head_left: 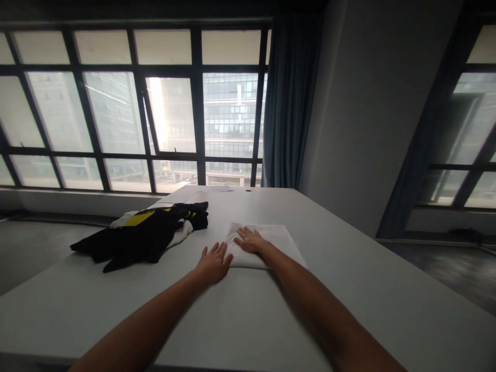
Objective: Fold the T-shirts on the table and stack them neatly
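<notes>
A folded white cloth (277,238) lies flat on the white table (349,289), a little past the middle. My right hand (250,239) rests palm down on the cloth's left part, fingers spread. My left hand (214,262) lies flat on the table right at the cloth's left edge, fingers stretched out and touching it. Neither hand holds anything.
A heap of black, white and yellow clothing (143,235) lies on the table to the left of my hands. Papers (205,194) sit at the far end near the windows. A blue curtain (289,103) hangs behind, beside a grey wall.
</notes>
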`<state>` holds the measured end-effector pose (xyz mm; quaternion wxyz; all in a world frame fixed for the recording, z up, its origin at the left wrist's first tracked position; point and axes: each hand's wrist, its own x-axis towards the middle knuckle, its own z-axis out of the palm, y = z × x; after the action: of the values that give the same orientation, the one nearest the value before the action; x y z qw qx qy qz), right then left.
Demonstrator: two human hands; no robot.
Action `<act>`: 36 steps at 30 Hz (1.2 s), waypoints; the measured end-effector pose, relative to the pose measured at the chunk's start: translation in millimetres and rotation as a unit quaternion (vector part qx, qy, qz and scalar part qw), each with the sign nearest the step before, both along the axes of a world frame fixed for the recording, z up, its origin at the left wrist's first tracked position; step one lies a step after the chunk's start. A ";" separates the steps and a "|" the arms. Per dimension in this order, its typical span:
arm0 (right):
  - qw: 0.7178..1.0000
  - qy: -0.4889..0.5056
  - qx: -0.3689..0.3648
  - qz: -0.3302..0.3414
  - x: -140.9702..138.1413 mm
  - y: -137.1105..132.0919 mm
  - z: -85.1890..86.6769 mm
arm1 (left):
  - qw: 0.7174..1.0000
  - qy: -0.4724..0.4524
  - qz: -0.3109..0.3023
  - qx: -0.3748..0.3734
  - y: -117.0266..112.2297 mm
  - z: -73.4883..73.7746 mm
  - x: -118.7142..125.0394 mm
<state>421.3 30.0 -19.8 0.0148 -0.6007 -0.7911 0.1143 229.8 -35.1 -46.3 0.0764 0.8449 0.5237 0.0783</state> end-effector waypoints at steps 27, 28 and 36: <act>0.986 0.084 0.009 0.142 18.9 -50.7 16.3 | 1.000 -0.001 -0.001 -0.004 2.2 -0.3 -0.6; 0.984 0.085 0.007 0.153 26.9 -61.5 15.9 | 1.000 0.003 -0.001 -0.004 2.8 -0.8 -0.4; 0.993 0.060 0.020 0.103 43.4 -94.4 4.7 | 1.000 -0.005 0.008 0.007 2.5 -2.8 -1.1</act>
<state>464.6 -64.4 -15.1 0.0618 -0.5081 -0.8484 0.1353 228.7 -32.6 -49.1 0.0726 0.8410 0.5291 0.0873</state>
